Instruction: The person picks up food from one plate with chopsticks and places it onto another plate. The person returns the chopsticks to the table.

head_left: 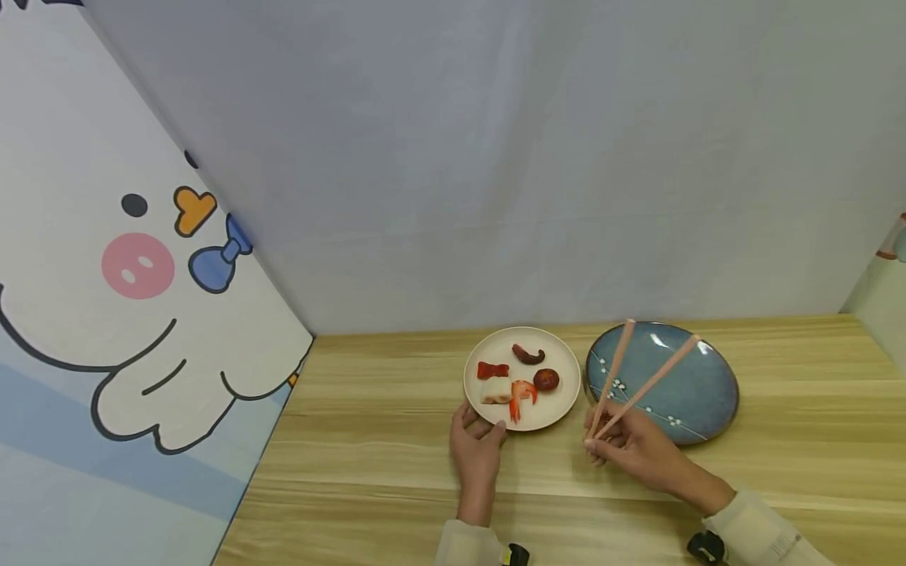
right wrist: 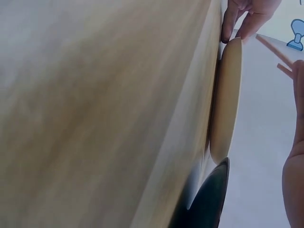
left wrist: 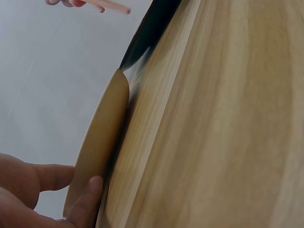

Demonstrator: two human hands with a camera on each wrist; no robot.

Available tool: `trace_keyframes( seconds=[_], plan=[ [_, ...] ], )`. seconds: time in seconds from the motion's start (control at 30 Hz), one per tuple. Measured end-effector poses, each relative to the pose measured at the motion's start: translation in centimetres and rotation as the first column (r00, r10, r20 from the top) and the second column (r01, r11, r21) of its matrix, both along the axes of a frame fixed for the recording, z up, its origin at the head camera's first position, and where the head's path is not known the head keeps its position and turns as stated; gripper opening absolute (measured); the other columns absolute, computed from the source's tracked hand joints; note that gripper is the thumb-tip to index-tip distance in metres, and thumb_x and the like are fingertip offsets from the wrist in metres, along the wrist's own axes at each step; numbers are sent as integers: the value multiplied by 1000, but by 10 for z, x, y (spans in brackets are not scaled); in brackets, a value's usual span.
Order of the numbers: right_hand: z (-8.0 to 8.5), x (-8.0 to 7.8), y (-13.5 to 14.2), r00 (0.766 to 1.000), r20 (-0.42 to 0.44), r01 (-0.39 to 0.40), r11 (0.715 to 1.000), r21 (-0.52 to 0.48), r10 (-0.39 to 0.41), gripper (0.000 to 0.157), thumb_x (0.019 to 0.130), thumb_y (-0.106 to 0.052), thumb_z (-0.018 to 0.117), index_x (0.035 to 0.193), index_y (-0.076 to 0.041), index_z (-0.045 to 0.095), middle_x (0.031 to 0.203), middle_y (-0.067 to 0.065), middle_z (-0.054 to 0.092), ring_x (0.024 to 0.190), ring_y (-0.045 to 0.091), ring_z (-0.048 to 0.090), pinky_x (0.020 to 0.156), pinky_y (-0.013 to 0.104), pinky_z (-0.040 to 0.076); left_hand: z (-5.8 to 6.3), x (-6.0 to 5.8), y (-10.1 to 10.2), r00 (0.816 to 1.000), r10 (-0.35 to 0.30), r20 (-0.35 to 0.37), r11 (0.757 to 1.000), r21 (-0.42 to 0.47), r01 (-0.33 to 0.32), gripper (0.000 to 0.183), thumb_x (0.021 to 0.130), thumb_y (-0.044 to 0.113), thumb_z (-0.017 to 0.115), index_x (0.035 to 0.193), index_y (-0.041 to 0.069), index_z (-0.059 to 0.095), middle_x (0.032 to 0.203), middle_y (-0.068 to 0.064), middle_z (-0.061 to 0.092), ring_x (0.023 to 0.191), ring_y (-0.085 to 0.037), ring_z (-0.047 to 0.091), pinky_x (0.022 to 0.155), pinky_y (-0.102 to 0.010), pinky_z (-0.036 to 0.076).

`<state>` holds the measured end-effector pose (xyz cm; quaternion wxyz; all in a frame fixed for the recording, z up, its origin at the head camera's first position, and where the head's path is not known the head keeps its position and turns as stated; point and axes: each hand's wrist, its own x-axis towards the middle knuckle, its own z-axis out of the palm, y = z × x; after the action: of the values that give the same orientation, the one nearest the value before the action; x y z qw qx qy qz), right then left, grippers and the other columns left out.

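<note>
My left hand point(head_left: 477, 452) pinches the near rim of a round cream plate point(head_left: 476, 346), its thumb on the edge. In the left wrist view, a finger lies against the plate's point(left wrist: 97, 137) side. On the plate are a dark red curved piece point(head_left: 527, 354), a red bow-shaped piece point(head_left: 492, 370), a reddish-brown round piece point(head_left: 546, 380), a whitish block point(head_left: 496, 391) and an orange-red shrimp-like piece point(head_left: 522, 397). Between the two plates, my right hand point(head_left: 630, 448) holds a pair of pinkish chopsticks point(head_left: 646, 388), spread apart over the blue oval plate point(head_left: 697, 393).
Both plates stand side by side on a wood-grain table point(head_left: 375, 440), near its back edge. A grey curtain-like backdrop point(head_left: 552, 173) rises behind it. To the left is a panel with a cartoon bird print point(head_left: 141, 314).
</note>
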<state>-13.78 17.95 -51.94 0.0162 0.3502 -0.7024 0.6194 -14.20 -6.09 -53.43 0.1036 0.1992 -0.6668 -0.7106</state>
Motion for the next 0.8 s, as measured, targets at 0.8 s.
trace_keyframes(
  seconds=[0.8],
  plan=[
    [6, 0, 3, 995, 97, -11, 998, -64, 17, 35, 111, 8, 32, 107, 18, 66, 99, 19, 66, 88, 21, 77, 72, 37, 66, 0, 0, -1, 1000, -4, 6, 1000, 7, 4, 67, 90, -16, 71, 152, -11, 44, 135, -31, 53, 99, -29, 66, 71, -24, 61]
  ],
)
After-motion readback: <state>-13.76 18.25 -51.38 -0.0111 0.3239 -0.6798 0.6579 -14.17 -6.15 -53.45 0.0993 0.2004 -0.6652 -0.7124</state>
